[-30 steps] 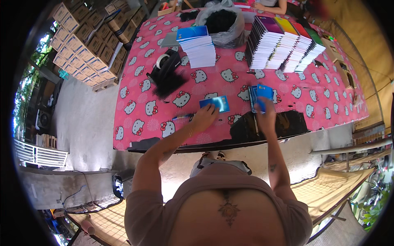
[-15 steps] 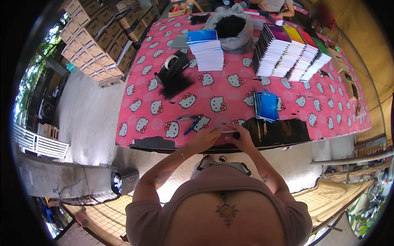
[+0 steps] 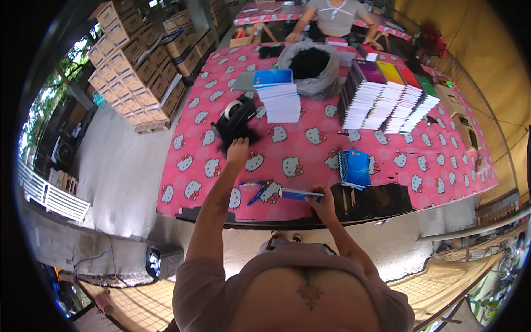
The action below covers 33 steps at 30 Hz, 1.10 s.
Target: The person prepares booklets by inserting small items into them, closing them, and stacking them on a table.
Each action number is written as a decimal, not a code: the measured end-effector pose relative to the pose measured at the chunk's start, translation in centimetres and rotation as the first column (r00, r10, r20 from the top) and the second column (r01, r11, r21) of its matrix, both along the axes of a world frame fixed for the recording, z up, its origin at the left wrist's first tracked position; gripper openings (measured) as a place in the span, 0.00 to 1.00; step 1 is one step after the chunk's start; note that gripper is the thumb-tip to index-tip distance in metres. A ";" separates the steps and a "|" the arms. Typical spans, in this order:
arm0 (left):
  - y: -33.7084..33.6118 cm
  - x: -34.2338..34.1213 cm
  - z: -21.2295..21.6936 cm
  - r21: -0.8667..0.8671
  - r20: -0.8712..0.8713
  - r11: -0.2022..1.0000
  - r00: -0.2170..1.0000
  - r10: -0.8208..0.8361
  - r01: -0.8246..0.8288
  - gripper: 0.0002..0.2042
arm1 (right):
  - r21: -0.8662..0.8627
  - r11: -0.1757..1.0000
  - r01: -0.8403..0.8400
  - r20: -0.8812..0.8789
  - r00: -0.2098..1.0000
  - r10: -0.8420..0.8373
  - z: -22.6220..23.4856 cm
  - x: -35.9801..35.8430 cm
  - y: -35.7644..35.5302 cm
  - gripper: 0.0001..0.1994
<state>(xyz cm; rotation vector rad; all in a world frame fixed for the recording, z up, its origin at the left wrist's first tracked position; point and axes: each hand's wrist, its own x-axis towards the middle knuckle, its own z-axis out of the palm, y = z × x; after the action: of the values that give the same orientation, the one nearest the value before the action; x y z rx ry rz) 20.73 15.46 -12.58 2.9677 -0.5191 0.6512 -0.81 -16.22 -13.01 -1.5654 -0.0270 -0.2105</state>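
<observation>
My right hand [image 3: 325,203] grips a thin blue-covered notebook [image 3: 293,193] by its right end, tilted edge-up above the table's near side. Reaching forward, my left hand [image 3: 239,149] has its fingers bunched at the near edge of a pile of fine black strands [image 3: 250,136]. What those fingers pinch, if anything, is too small to make out. Just beyond the pile sits a black tape dispenser [image 3: 235,115] with a pale roll. A blue-handled hand tool [image 3: 258,193] lies between my two arms. Several blue spiral notebooks [image 3: 355,167] rest in a small stack beyond my right hand.
A tall blue-topped notebook stack [image 3: 279,102] stands mid-table, beside a plastic bag of black material [image 3: 311,65]. Further right are purple, yellow, red and green stacks [image 3: 381,99]. Across the pink table [image 3: 310,149] a person [image 3: 334,16] works. Cartons [image 3: 135,72] rise at left.
My left hand has let go of the notebook and moved forward and left to the black pile. The notebook stays in my right hand. More of the person across the table shows.
</observation>
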 end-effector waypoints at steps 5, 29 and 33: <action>-4.1 -3.3 2.6 -0.111 0.084 0.990 0.994 -0.073 0.082 0.15 | -0.102 0.994 -0.039 0.018 0.999 0.041 -1.3 0.0 -2.3 0.11; -9.2 -18.5 5.3 -0.759 -0.220 0.650 0.920 -0.323 0.047 0.07 | -0.020 0.990 -0.138 -0.090 0.987 0.136 -2.2 1.1 -1.6 0.12; -8.4 -18.3 3.9 -0.728 -0.089 0.670 0.949 -0.303 0.145 0.09 | 0.001 0.990 -0.138 -0.075 0.988 0.137 -1.9 1.2 -1.3 0.12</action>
<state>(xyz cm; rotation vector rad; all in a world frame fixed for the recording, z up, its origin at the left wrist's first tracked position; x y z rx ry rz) 2.46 7.06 -8.73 2.1409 -0.4634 0.3857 0.42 -17.51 -14.93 -1.5677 -0.0762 -0.0428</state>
